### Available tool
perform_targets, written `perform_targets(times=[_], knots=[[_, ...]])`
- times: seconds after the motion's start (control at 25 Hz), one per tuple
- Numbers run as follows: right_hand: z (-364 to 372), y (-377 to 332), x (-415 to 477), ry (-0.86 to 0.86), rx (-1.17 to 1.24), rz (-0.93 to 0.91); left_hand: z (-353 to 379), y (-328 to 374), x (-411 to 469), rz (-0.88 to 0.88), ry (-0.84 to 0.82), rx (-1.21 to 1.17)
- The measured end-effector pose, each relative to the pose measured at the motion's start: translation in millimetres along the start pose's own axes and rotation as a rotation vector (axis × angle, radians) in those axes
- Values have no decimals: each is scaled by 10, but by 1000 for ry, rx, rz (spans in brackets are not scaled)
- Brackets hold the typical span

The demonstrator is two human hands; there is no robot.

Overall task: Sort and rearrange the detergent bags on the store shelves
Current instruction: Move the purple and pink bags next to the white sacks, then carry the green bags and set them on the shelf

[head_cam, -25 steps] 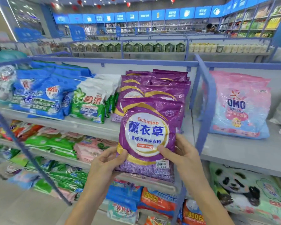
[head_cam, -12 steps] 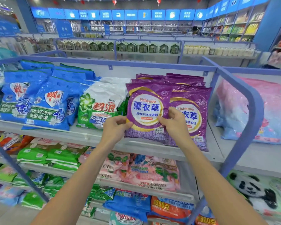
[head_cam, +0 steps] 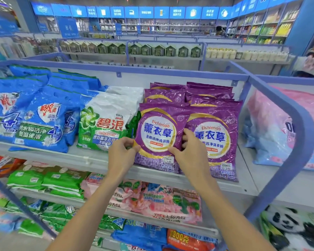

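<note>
on the shelf [head_cam: 91, 160] the purple bag [head_cam: 158, 134] has landed at 9 o'clock of its twin [head_cam: 216, 138], left hand [head_cam: 121, 151] and right hand [head_cam: 188, 153] still pinching it, placement nearly done

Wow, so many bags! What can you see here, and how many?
held purple bag: one, purple, top shelf, front of left purple row
other purple bags: about six, purple, beside and behind it
white-green bags: a few, white and green, left of purple
blue bags: several, blue, top shelf's left end
pink bag: one, pink, next bay rightward
green packs: several, green, second shelf, left
pink packs: a few, pink, second shelf, middle
panda pack: one, green, lower right
rack: one, grey with blue frame, holding the bags
left grip: one, bare hand, pinches held bag's left edge
right grip: one, bare hand, grips its right edge
</note>
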State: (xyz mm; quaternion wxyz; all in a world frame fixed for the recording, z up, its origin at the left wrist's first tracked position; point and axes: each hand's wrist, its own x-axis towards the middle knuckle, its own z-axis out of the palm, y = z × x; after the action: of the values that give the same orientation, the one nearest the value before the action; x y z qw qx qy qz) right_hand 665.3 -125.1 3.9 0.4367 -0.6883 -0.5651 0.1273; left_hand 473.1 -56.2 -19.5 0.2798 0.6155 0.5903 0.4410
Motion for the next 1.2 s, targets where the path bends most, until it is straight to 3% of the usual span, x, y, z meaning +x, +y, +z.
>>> perform_targets(times=[0.24,0.52,0.72,0.96,1.2], knots=[[131,-10,-71,-138,-61,45,-78,45,-8,-6,-48,40],[371,-133,-292,24,-143,164,-226,-36,53,64,-267,-31],[529,-312,-417,125,-247,219,-429,-69,18,260,-387,76],[811,-394,-823,110,-266,153,-821,-305,-196,441,-390,267],[1185,-484,-1438,0,-349,65,-1233,-941,-490,402,-324,377]])
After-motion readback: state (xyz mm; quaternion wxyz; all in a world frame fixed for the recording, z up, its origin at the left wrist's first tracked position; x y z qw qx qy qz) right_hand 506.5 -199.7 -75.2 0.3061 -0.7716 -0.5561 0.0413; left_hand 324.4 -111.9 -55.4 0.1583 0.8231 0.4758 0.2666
